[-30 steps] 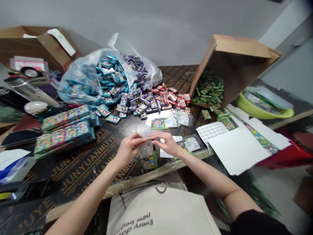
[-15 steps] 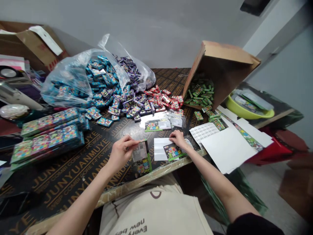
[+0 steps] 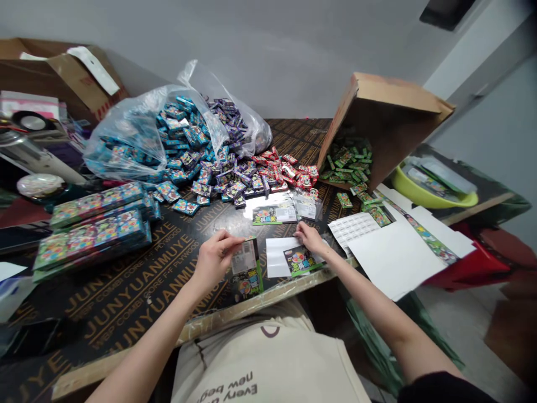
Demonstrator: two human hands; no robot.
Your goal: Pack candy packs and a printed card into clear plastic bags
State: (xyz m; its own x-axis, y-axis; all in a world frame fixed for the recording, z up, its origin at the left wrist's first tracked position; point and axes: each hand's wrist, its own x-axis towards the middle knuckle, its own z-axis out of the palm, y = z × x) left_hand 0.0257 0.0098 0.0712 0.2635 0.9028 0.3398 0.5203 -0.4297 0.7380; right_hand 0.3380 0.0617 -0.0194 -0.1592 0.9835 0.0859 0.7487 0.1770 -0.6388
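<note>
My left hand pinches the top edge of a black and green printed packaging card, which hangs tilted near the table's front edge. My right hand has its fingertips closed together at the far edge of a white sheet; what lies between them is too small to make out. Partly over that sheet lies another black and green printed card, its right part behind my right wrist. Beyond my hands, a printed clear pouch lies flat by another clear pouch.
Small blue packets fill a clear plastic bag, with purple packets and red packets spilling out alongside. A tipped carton holds green packets. Stacked packs stand left; white sheets and a yellow bowl lie right.
The view has shifted slightly, so most things appear a little further right. My right fingertips have moved slightly away from me along the white sheet. My left hand still holds the card.
</note>
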